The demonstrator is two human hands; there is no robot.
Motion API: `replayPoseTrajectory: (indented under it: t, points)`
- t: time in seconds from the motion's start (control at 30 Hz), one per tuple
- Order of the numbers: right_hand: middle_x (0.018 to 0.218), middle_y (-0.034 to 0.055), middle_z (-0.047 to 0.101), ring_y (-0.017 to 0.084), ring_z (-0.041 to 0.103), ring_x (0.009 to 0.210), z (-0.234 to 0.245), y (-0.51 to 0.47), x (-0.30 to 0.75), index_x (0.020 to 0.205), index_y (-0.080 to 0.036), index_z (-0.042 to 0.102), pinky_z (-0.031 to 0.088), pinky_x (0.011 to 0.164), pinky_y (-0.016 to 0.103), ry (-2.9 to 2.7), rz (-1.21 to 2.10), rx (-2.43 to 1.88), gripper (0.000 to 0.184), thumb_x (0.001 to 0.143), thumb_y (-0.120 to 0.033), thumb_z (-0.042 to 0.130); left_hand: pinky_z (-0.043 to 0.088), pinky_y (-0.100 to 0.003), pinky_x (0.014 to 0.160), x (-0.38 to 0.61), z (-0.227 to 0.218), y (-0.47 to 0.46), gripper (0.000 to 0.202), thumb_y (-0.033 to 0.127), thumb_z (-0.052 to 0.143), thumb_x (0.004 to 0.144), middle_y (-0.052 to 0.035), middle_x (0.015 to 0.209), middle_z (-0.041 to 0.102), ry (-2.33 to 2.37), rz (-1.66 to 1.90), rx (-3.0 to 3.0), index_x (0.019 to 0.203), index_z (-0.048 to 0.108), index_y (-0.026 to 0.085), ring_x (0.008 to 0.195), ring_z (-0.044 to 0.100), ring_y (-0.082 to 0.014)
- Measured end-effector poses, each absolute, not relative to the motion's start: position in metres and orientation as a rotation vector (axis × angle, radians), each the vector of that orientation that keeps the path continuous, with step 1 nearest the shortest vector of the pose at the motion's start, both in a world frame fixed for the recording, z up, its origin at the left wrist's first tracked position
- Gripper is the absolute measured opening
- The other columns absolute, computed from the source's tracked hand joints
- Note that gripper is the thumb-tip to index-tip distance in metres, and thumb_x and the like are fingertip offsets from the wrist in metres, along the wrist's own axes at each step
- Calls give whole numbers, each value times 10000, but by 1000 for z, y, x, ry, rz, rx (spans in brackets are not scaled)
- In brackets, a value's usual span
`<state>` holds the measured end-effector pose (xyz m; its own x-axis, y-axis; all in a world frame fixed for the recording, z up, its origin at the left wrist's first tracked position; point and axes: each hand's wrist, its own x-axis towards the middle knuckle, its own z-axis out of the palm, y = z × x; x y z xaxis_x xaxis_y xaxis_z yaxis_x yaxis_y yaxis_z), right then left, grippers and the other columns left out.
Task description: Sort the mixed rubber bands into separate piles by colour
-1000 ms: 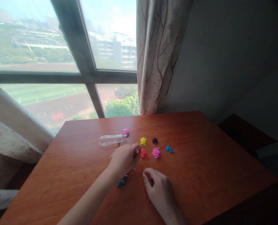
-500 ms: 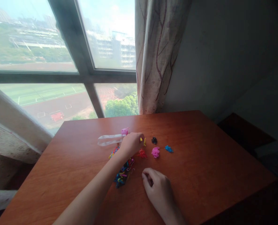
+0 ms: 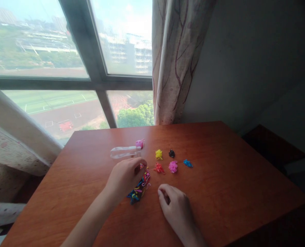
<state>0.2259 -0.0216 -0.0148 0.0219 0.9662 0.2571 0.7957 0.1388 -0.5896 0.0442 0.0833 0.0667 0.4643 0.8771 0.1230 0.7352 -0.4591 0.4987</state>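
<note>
Multicoloured bands (image 3: 137, 192), blue, yellow, pink, tangled near curled left hand (image 3: 124, 174) and right hand (image 3: 176, 204), grips unclear.

Mixed multicolour pile (image 3: 139, 189): thin loose strands, tangled, partly hidden. Beyond it to the right, separate single-colour tangles: yellow clump (image 3: 159, 154), black clump (image 3: 171, 153) behind; red clump (image 3: 159, 168), pink clump (image 3: 173, 166) in front; blue clump (image 3: 187, 163) rightmost.
</note>
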Motion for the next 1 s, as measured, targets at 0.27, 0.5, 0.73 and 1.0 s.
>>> replayPoseTrajectory:
  t: [0.27, 0.5, 0.73, 1.0]
  points:
    - [717, -20, 635, 141, 582, 645, -13, -22, 222, 809, -229, 581, 308, 611, 251, -1869, 344, -1687, 152, 900, -152, 488, 418, -184, 539, 7, 29, 26, 155, 256, 516, 900, 36, 659, 668, 1372, 634, 2244, 882, 666, 222, 559, 590, -108]
    - [757, -35, 639, 142, 583, 688, -6, -22, 215, 848, -239, 588, 296, 627, 256, -1914, 439, -1693, 151, 868, -105, 520, 502, -170, 625, 0, -2, -3, 189, 195, 471, 900, 33, 817, 739, 1336, 769, 2305, 913, 648, 257, 673, 696, -114]
    - [760, -41, 637, 142, 566, 694, -4, -26, 193, 831, -238, 586, 289, 634, 265, -1970, 498, -1607, 149, 826, -90, 569, 496, -181, 622, 1, 1, -1, 183, 171, 465, 892, 40, 801, 727, 1378, 711, 2311, 891, 625, 260, 695, 699, -123]
    - [751, -44, 659, 144, 574, 671, -6, -26, 174, 852, -251, 609, 279, 619, 273, -1952, 492, -1586, 126, 830, -126, 612, 479, -204, 614, 0, -1, 0, 169, 189, 463, 904, 37, 787, 712, 1420, 623, 2326, 877, 617, 255, 689, 689, -135]
